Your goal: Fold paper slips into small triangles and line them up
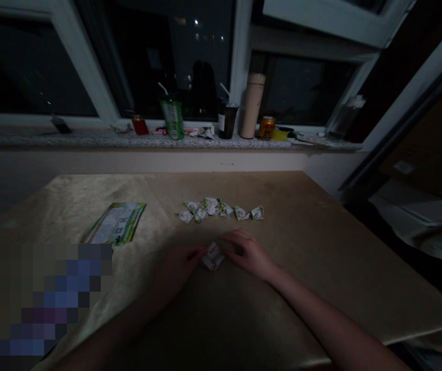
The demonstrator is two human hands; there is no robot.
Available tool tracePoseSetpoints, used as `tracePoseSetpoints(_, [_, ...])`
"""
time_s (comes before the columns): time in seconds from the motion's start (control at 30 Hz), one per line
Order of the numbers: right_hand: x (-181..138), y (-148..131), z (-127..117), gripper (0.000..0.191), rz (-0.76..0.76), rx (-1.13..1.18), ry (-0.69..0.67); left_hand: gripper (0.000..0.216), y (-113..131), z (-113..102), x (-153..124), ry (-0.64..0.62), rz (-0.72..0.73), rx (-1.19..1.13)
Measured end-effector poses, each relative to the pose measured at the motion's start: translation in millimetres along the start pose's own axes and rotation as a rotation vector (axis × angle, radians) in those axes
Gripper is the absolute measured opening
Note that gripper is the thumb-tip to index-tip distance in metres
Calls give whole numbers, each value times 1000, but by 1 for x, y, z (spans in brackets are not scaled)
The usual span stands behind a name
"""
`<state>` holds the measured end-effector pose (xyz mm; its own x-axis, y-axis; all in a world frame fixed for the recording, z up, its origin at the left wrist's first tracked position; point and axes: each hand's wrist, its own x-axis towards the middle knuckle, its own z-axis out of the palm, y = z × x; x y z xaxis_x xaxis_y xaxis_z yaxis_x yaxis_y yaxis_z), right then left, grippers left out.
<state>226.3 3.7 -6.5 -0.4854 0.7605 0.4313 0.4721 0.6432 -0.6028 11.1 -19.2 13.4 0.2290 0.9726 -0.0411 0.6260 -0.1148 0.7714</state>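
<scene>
A small piece of printed paper (213,256) lies on the tan table (321,247) between my two hands. My left hand (178,268) pinches its left edge with curled fingers. My right hand (246,252) presses on its right side, fingers bent over it. Just beyond them, a row of several small folded paper pieces (221,209) lies on the table. A green and white printed leaflet (116,223) rests flat to the left.
On the stone window sill (89,138) stand a green carton with a straw (172,118), a dark cup with a straw (227,119), a tall beige flask (252,105), a red can (140,125) and a gold can (266,128). A blurred patch covers the lower left.
</scene>
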Motion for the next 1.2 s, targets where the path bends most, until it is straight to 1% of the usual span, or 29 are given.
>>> tracePoseSetpoints(0.1, [-3,-2,-7,24,-139,-136,-112,30,-3,0,2,-3,17,14])
tracePoseSetpoints(0.17, [-4,-3,-7,22,-186,-189,-165,30,-4,2,3,11,53,59])
tracePoseSetpoints(0.27, [-5,-2,-7,20,-186,-240,-203,31,-8,6,3,54,136,178])
tracePoseSetpoints(0.37, [-6,0,-6,19,-176,-263,-210,32,-13,10,2,109,216,310])
tracePoseSetpoints(0.43, [-7,2,-5,19,-175,-270,-209,33,-15,12,2,112,283,373])
tracePoseSetpoints(0.5, [-8,2,-5,20,-177,-277,-208,32,-15,13,0,76,349,430])
tracePoseSetpoints(0.57, [-8,2,-4,20,-184,-289,-207,32,-13,12,-3,5,404,500])
tracePoseSetpoints(0.67, [-9,-1,-4,21,-194,-316,-212,38,-11,14,-6,-95,462,618])
tracePoseSetpoints(0.77, [-9,-3,-4,21,-186,-335,-221,42,-10,18,-9,-122,495,698])
tracePoseSetpoints(0.9, [-9,-3,-6,22,-157,-340,-220,41,-9,22,-14,-168,534,725])
tracePoseSetpoints(1.07, [-10,0,-4,31,-146,-321,-216,63,-10,14,-21,-205,593,708])
tracePoseSetpoints(1.13, [-11,1,-3,33,-145,-329,-224,72,-10,10,-21,-232,576,727])
tracePoseSetpoints(1.2, [-11,0,-2,35,-144,-340,-231,77,-9,6,-20,-259,553,740])
